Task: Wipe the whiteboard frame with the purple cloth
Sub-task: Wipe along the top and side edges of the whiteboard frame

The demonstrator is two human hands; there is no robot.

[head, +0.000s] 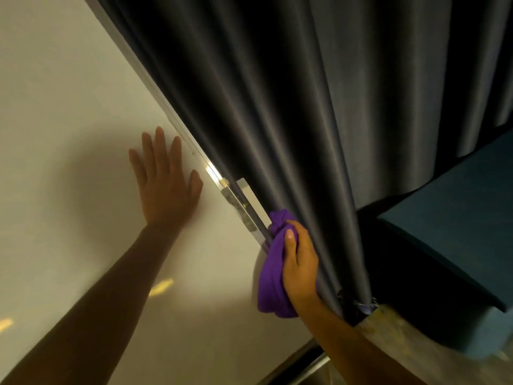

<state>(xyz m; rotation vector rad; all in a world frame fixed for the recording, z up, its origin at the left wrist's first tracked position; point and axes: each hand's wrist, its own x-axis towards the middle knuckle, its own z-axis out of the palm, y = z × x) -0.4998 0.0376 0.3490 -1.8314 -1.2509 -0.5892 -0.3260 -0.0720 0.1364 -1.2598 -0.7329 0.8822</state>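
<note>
The whiteboard (69,107) fills the left of the view, tilted. Its silver frame (177,118) runs diagonally from top left toward the lower middle, with a clear bracket (241,201) fixed on it. My left hand (163,184) lies flat on the board surface, fingers spread, just left of the frame. My right hand (298,262) grips a bunched purple cloth (272,276) and presses it against the frame's right edge, below the bracket. The frame under the cloth is hidden.
A dark grey curtain (319,107) hangs right against the frame and brushes my right hand. A teal upholstered seat (458,218) stands at the right. The board's lower frame rail (299,362) crosses the bottom.
</note>
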